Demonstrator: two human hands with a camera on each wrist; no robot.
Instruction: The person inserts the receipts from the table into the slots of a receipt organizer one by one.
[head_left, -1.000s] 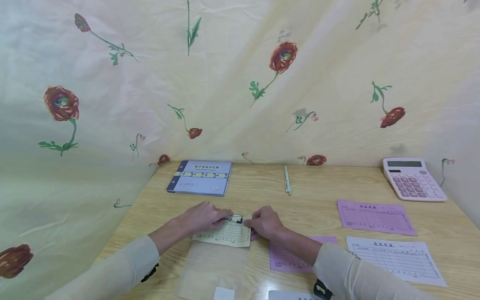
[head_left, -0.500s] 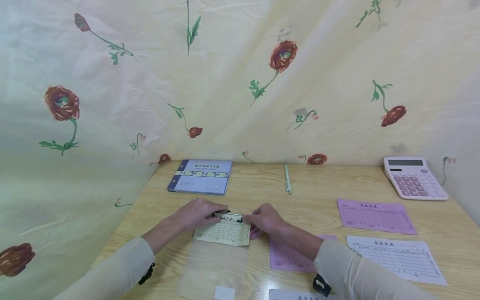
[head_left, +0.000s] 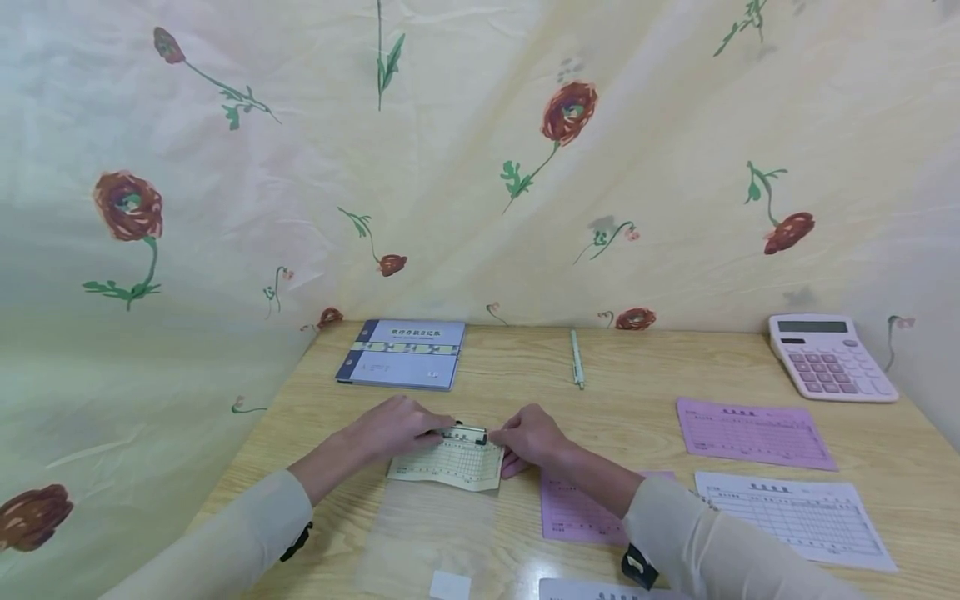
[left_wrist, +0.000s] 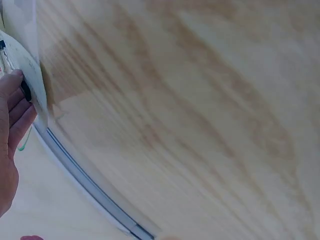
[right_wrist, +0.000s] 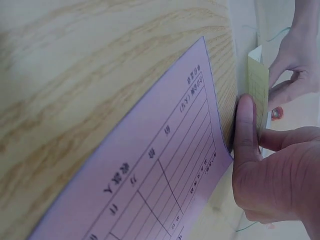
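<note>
A small pale yellow printed form (head_left: 448, 473) lies over the upper part of a translucent board (head_left: 427, 542), and its lower edge bows up slightly. Across the form's top runs a metal clip with dark ends (head_left: 468, 434). My left hand (head_left: 390, 427) grips the clip's left part between thumb and fingers; the left wrist view catches this hand (left_wrist: 17, 107) at its left edge. At the form's upper right side, beside the clip's right end, my right hand (head_left: 534, 437) pinches the paper. The right wrist view shows the form (right_wrist: 258, 82) edge-on by the right thumb.
Right of the board lie a pink form (head_left: 581, 517), partly under my right forearm, another pink form (head_left: 753, 433) and white forms (head_left: 795, 517). A blue account book (head_left: 405, 354), a pen (head_left: 577, 358) and a calculator (head_left: 831, 358) sit along the back, before a flowered cloth (head_left: 450, 167).
My left hand has shifted slightly left and up along the clip, uncovering more of it. The form's lower edge has buckled upward. My right hand stays at the form's right side.
</note>
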